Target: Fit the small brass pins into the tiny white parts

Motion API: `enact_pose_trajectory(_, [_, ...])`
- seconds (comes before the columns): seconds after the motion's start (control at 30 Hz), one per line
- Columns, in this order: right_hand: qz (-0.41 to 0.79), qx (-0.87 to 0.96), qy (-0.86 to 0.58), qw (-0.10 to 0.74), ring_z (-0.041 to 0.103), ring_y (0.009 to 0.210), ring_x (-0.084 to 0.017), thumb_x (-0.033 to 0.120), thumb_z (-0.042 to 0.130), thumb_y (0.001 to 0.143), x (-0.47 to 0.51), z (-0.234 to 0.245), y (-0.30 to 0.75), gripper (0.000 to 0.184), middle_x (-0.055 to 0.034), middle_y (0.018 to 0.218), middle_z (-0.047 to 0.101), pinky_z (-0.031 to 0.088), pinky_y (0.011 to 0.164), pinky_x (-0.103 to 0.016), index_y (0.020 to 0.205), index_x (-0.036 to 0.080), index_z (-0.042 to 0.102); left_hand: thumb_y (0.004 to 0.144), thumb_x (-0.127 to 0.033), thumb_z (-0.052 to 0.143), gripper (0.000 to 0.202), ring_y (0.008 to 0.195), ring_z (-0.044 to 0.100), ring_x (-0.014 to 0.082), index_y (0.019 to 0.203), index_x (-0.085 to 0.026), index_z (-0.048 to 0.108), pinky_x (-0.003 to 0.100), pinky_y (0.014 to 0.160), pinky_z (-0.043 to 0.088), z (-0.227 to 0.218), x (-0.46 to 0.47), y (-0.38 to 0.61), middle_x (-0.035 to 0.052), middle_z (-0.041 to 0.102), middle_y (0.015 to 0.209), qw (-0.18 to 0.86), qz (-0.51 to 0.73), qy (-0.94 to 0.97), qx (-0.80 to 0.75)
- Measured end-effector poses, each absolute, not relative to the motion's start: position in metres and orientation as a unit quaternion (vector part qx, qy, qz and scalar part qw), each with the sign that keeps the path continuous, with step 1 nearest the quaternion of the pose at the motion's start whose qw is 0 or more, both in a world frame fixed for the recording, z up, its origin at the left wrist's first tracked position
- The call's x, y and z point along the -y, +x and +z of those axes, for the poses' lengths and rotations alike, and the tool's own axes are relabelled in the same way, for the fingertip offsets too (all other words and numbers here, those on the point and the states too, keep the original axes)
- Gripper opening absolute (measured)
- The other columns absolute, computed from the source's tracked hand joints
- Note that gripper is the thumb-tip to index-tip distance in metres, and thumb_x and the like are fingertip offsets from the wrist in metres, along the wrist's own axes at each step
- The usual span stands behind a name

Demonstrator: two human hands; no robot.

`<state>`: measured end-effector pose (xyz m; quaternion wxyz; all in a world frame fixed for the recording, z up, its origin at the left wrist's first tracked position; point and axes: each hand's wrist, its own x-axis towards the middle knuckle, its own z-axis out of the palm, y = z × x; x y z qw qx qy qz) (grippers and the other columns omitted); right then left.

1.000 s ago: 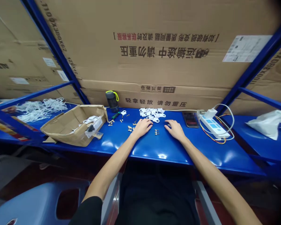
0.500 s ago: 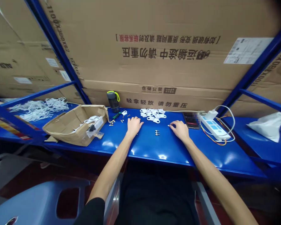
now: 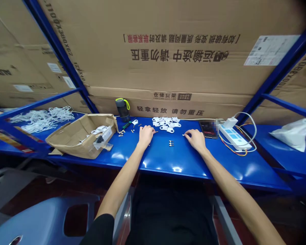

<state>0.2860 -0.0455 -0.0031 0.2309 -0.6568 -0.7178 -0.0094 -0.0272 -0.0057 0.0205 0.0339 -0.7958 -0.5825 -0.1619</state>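
My left hand (image 3: 145,134) lies on the blue shelf (image 3: 168,160) with its fingers curled down over scattered small brass pins (image 3: 122,132); what it grips is hidden. My right hand (image 3: 197,139) rests further right, fingertips pinched on a tiny pale pin (image 3: 183,135). A small metal plug piece (image 3: 171,144) lies between the hands. A pile of white plastic parts (image 3: 166,124) sits just beyond them.
A torn cardboard box (image 3: 79,135) with white parts stands at the left, a dark bottle (image 3: 122,109) and a green screwdriver (image 3: 126,125) behind it. A phone (image 3: 208,128) and a white power strip (image 3: 232,135) with cables lie on the right. Large cartons wall the back.
My left hand has slid left, away from the white parts and onto the brass pins. My right hand has closed to a pinch and stayed almost in place.
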Motion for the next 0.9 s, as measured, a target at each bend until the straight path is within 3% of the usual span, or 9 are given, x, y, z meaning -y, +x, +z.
enact_pose_trajectory(0.4, [0.067,0.737,-0.572,0.354,0.07,0.107,-0.028,0.037,0.058,0.102,0.049,0.002,0.274,0.025,-0.0075,0.112,0.082,0.044,0.104,-0.045,0.102,0.025,0.08,0.113,-0.034,0.049,0.024,0.117,0.067,0.0226,0.113,-0.022,0.07,0.039,0.102,0.042,0.011,0.01,0.002,0.0072,0.076,0.121,0.051,-0.238,-0.894,0.376])
enact_pose_trajectory(0.57, [0.208,0.726,-0.475,0.452,0.074,0.104,-0.027,0.049,0.065,0.098,0.056,0.004,0.26,0.028,-0.0042,0.111,0.083,0.055,0.095,-0.04,0.102,0.027,0.081,0.113,-0.035,0.047,0.026,0.117,0.068,0.0224,0.116,-0.021,0.069,0.039,0.104,0.042,0.012,0.016,0.012,0.008,0.076,0.122,0.054,-0.251,-0.901,0.35])
enact_pose_trajectory(0.9, [0.361,0.678,-0.428,0.475,0.078,0.097,-0.028,0.054,0.079,0.088,0.056,-0.002,0.249,0.032,-0.0048,0.101,0.084,0.06,0.098,-0.042,0.098,0.024,0.082,0.115,-0.034,0.045,0.025,0.115,0.068,0.0201,0.115,-0.02,0.066,0.036,0.102,0.042,0.01,0.022,0.02,0.0059,0.076,0.121,-0.015,-0.271,-0.904,0.33])
